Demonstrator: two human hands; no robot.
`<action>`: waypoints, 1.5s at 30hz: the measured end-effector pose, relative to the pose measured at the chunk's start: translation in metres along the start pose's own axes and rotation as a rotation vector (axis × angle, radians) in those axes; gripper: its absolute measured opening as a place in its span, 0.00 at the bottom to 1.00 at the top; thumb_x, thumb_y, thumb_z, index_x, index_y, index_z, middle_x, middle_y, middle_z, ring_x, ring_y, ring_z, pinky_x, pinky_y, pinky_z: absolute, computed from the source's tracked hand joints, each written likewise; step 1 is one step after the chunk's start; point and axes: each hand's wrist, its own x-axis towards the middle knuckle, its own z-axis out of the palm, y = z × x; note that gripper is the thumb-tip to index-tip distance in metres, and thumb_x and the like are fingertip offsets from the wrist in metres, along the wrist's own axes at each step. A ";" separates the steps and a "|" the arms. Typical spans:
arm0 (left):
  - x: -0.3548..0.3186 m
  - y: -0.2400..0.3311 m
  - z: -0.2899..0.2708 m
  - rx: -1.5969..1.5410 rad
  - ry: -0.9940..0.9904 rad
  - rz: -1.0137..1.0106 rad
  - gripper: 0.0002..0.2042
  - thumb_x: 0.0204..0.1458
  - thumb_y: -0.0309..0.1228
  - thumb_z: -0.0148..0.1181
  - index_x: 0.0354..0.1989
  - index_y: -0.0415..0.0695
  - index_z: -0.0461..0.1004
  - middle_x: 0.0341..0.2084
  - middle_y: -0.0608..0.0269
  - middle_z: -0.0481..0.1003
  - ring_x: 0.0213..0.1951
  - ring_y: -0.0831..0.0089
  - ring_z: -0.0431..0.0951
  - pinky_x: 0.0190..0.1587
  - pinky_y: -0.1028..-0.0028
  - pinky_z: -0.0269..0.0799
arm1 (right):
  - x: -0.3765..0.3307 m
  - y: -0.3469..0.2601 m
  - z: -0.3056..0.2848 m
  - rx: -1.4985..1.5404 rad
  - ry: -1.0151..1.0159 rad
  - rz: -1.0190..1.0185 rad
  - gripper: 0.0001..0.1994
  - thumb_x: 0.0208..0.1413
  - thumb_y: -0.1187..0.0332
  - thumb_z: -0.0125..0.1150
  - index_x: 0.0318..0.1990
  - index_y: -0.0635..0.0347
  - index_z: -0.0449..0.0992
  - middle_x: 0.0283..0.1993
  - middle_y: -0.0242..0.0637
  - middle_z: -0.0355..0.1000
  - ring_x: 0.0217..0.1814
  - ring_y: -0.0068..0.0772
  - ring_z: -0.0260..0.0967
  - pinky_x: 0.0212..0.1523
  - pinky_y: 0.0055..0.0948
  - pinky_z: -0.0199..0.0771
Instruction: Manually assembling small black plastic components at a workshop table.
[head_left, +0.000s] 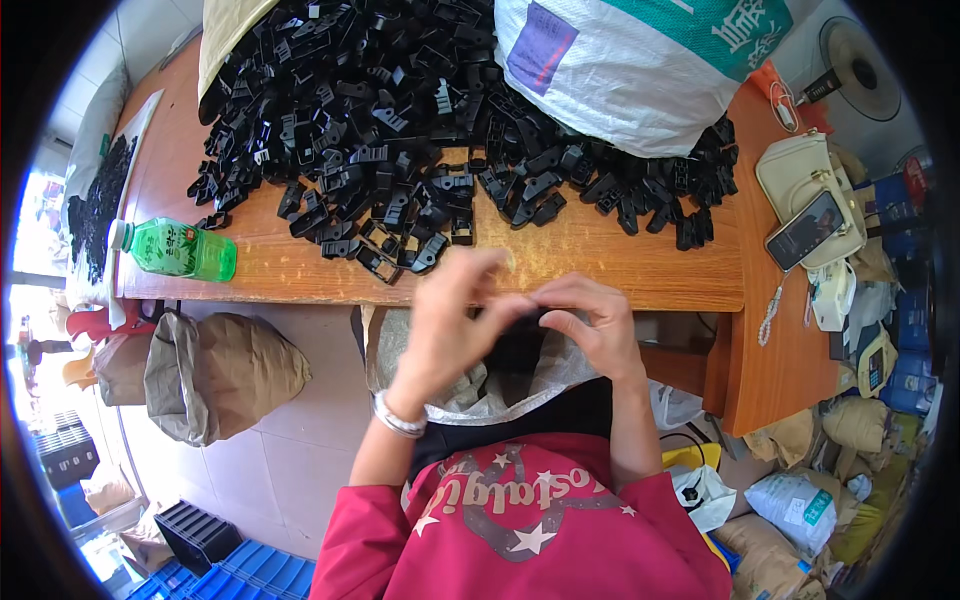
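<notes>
My two hands meet above an open silvery-grey woven sack (388, 345) at the table's front edge. My left hand (450, 320), with a pale bangle (398, 416) at its wrist, is curved and smeared by motion; its thumb reaches toward the right fingertips. Bent fingers and thumb bring my right hand (600, 325) close to a pinch; whatever lies between them blends into the dark sack opening. Beyond the hands, a large heap of small black plastic clip-like parts (370, 130) covers the table. A few with brassy metal bits lie nearest, around a loose part (378, 262).
A green drink bottle (180, 250) lies on its side at left. The wooden table (640, 270) also carries a full white woven sack (620, 90). A phone (806, 230) leans on a cream handbag (800, 175) at right. A brown paper sack (240, 370) and blue crates (255, 575) stand at lower left.
</notes>
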 end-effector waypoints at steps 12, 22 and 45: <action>0.059 -0.056 -0.052 0.805 -0.175 0.152 0.19 0.44 0.18 0.54 0.46 0.47 0.76 0.39 0.53 0.69 0.39 0.55 0.76 0.36 0.64 0.75 | 0.059 0.038 0.008 -0.954 0.384 -0.239 0.10 0.47 0.74 0.56 0.39 0.60 0.77 0.45 0.42 0.66 0.50 0.43 0.63 0.47 0.43 0.64; 0.058 -0.058 -0.044 0.349 0.107 0.049 0.15 0.49 0.18 0.55 0.48 0.38 0.70 0.38 0.57 0.70 0.33 0.67 0.75 0.34 0.72 0.72 | 0.034 0.039 0.000 -0.831 0.421 -0.166 0.09 0.50 0.78 0.58 0.40 0.64 0.72 0.42 0.42 0.66 0.44 0.41 0.64 0.48 0.39 0.62; 0.001 0.020 0.031 -0.579 -0.359 -0.462 0.14 0.53 0.17 0.55 0.49 0.34 0.68 0.34 0.57 0.77 0.35 0.73 0.80 0.34 0.78 0.76 | -0.009 -0.001 0.002 0.194 0.411 -0.052 0.07 0.58 0.80 0.55 0.42 0.72 0.74 0.49 0.40 0.68 0.45 0.23 0.70 0.45 0.22 0.75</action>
